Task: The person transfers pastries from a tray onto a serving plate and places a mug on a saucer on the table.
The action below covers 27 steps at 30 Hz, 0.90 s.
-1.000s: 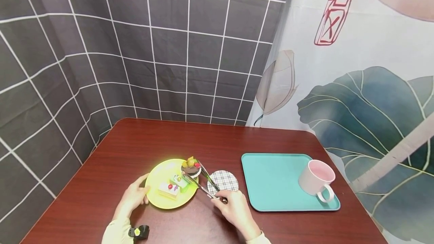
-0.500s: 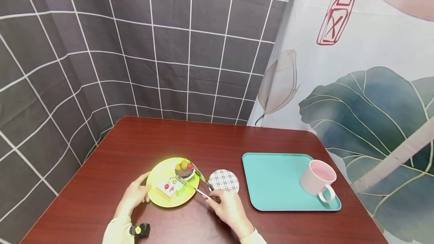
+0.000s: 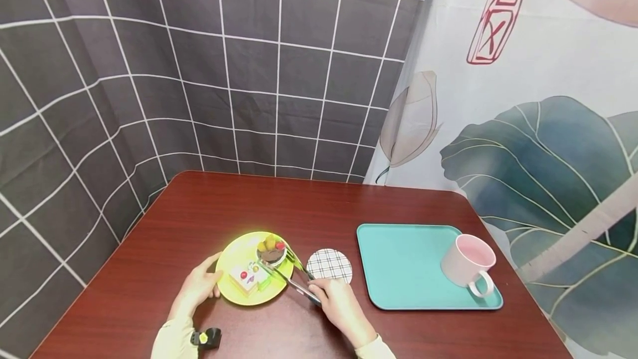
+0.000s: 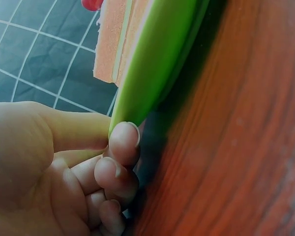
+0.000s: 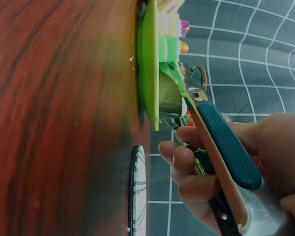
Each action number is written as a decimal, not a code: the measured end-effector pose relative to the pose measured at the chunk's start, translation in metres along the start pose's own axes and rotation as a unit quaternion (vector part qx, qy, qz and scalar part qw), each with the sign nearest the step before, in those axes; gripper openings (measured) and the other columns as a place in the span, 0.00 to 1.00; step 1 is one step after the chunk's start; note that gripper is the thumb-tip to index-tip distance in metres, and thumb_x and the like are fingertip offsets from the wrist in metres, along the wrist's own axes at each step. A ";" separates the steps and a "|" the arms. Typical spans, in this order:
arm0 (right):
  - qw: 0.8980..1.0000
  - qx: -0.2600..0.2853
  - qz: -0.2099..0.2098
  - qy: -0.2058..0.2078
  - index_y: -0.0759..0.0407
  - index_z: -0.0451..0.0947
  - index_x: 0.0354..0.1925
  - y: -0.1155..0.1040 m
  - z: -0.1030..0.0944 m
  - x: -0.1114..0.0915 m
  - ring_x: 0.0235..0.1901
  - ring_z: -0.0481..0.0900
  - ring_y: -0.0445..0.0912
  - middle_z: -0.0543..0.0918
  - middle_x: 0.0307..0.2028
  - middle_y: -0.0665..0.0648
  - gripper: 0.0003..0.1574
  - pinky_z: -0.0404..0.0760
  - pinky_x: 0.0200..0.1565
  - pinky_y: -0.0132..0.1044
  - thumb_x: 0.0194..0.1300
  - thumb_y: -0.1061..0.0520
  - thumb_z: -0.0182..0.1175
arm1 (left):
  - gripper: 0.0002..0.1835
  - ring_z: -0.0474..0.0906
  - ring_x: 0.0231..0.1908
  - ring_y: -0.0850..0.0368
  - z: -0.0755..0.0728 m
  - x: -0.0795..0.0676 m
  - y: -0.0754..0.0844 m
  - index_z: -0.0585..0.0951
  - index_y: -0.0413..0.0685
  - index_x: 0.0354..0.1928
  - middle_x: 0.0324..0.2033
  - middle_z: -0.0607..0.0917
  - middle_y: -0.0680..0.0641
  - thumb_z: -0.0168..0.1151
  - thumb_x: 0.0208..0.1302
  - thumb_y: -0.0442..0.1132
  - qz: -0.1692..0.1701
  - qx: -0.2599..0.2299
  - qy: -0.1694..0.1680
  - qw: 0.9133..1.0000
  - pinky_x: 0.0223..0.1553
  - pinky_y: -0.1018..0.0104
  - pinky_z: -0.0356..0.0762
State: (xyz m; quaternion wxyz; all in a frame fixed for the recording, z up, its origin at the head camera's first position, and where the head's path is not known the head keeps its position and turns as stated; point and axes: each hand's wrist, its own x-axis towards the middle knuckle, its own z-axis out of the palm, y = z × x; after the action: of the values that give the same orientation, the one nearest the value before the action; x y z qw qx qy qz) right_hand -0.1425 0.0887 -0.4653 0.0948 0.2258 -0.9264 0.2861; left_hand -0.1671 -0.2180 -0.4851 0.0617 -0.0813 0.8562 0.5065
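Since a second ago, the cupcake [image 3: 271,254] has shifted inward from the right edge of the plate [image 3: 249,298], and the arms of the tongs [image 3: 299,288] stand wider apart at the handle than half a second ago. It sits upright on the far right part of the plate, with yellow and red pieces on top. Fingers of the right hand [image 3: 341,306] are curled around the tongs, whose tips lie either side of the cupcake; whether they press it is hard to tell from these angles. The left hand [image 3: 196,284] pinches the plate's left rim between thumb and fingers. Nearer the person on the plate lies a cake slice [image 3: 243,283], with a green slice [image 3: 263,283] close beside it, partly hidden. Just right of the plate, a checked coaster [image 3: 330,263] lies on the table [image 3: 249,204]; farther right, a pink mug [image 3: 459,267] stands on a teal tray [image 3: 399,270].
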 end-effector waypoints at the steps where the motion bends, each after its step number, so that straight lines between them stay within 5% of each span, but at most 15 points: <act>1: 1.000 0.000 0.004 -0.003 0.54 0.86 0.33 0.000 -0.001 0.000 0.29 0.81 0.37 0.87 0.28 0.48 0.09 0.77 0.31 0.32 0.65 0.55 0.60 | 0.29 0.70 0.14 0.60 0.000 0.000 0.000 0.62 0.35 0.69 0.10 0.72 0.53 0.50 0.66 0.33 0.000 0.000 0.000 1.000 0.20 0.70 0.64; 12: 0.998 0.019 0.050 -0.019 0.54 0.88 0.38 -0.002 -0.021 -0.006 0.37 0.86 0.46 0.89 0.36 0.51 0.10 0.79 0.34 0.34 0.59 0.54 0.65 | 0.29 0.69 0.14 0.60 0.001 0.000 -0.001 0.62 0.35 0.69 0.11 0.73 0.53 0.51 0.67 0.34 -0.001 -0.002 0.003 1.000 0.20 0.70 0.67; 27: 0.999 0.013 0.042 -0.027 0.54 0.89 0.32 0.011 -0.044 -0.024 0.32 0.84 0.38 0.89 0.30 0.49 0.07 0.78 0.33 0.30 0.60 0.56 0.64 | 0.29 0.70 0.14 0.60 0.002 0.001 -0.002 0.62 0.36 0.69 0.11 0.73 0.52 0.51 0.67 0.33 -0.004 -0.002 0.006 1.000 0.20 0.69 0.69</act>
State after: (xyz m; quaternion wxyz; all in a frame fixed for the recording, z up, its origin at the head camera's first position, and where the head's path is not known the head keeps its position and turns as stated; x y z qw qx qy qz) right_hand -0.1248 0.1303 -0.4421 0.0546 0.1955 -0.9336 0.2954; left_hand -0.1680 -0.2174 -0.4881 0.0582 -0.0876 0.8551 0.5077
